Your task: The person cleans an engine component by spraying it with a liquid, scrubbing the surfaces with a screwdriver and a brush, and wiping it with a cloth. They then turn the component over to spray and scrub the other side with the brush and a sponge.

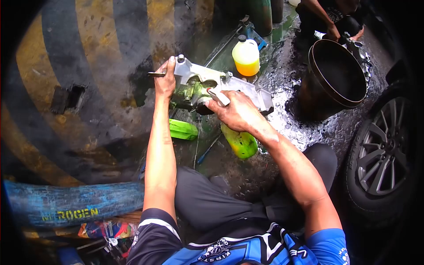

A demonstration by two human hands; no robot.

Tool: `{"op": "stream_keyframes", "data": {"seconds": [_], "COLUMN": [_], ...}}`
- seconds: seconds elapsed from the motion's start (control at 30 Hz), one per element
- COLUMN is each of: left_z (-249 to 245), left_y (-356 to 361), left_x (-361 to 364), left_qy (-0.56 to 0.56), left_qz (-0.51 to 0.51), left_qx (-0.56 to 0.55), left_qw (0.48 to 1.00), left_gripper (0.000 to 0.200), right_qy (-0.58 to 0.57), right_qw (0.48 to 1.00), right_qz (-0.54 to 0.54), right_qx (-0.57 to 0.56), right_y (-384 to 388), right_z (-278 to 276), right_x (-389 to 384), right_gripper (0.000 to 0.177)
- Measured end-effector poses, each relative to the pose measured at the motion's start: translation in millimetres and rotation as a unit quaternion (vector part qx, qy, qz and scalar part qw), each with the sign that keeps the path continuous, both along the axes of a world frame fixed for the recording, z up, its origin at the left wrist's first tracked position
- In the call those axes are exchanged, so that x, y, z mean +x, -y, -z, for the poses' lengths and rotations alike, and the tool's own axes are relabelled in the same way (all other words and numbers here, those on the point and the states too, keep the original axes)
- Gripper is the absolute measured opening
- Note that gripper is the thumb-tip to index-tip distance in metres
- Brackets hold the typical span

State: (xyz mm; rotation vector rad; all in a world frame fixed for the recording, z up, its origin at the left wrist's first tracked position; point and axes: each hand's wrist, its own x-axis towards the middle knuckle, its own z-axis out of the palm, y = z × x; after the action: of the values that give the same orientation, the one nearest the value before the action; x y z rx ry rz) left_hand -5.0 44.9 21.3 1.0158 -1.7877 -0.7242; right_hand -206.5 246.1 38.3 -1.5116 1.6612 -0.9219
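A silvery metal car part with a greenish, wet-looking round housing is held up in front of me. My left hand is closed on its left end; a short thin metal strip pokes out beside the fingers. My right hand lies over the middle of the part, fingers curled around a small pale flat-ended piece against the housing. Its kind is not clear. Below the right hand is a green-yellow plastic container, partly hidden. A bright green plastic piece lies beneath the car part.
A jug of yellow-orange liquid stands beyond the part. To the right are a large dark drum and a wheel. Another person's hand is near the drum. A blue cylinder lies at left on the wet floor.
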Motion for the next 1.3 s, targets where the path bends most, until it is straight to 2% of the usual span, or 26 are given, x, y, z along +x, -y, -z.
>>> {"op": "stream_keyframes", "data": {"seconds": [0.13,0.2,0.33,0.37,0.4,0.6,0.63,0.7,0.87,1.07,1.2,1.23,1.3], "left_z": [1,0,4,6,6,9,15,22,6,1,-3,0,7], "left_y": [-3,-3,1,2,2,-1,2,6,-8,-11,-8,-10,-2], "left_x": [-1,-2,5,7,10,21,26,27,21,16,17,17,21], "left_qy": [-0.002,0.008,-0.002,-0.010,-0.017,-0.017,0.019,0.024,0.004,0.021,0.039,0.044,0.020], "left_qz": [-0.005,-0.021,-0.028,-0.027,-0.027,-0.021,-0.022,-0.010,0.066,0.061,0.061,0.058,0.073], "left_qx": [0.023,0.000,0.018,0.029,0.030,0.030,-0.044,-0.101,-0.004,0.008,-0.002,-0.002,-0.003], "left_qw": [1.000,1.000,0.999,0.999,0.999,0.999,0.999,0.995,0.998,0.998,0.997,0.997,0.997], "left_gripper": [0.047,0.048,0.049,0.049,0.049,0.048,0.046,0.044,0.049,0.052,0.052,0.052,0.052], "right_qy": [-0.017,-0.022,0.085,0.083,0.094,0.122,0.119,0.100,0.037,0.038,0.060,0.028,0.037], "right_qw": [1.000,1.000,0.993,0.995,0.992,0.986,0.986,0.984,0.996,0.992,0.996,0.996,0.997], "right_qz": [-0.008,-0.006,-0.075,-0.062,-0.074,-0.104,-0.114,-0.140,-0.084,-0.113,-0.058,-0.050,-0.015], "right_qx": [-0.009,0.007,0.022,-0.009,0.049,0.036,0.034,0.039,-0.008,-0.040,-0.042,-0.065,-0.071], "right_y": [1,0,5,6,4,7,6,3,2,-7,-3,-1,2], "right_z": [1,0,10,13,-4,15,14,6,20,1,9,12,23], "right_x": [0,0,-20,-24,-31,-20,-16,-13,1,9,11,8,-3], "right_gripper": [0.050,0.052,0.047,0.043,0.042,0.045,0.045,0.044,0.044,0.047,0.047,0.046,0.045]}}
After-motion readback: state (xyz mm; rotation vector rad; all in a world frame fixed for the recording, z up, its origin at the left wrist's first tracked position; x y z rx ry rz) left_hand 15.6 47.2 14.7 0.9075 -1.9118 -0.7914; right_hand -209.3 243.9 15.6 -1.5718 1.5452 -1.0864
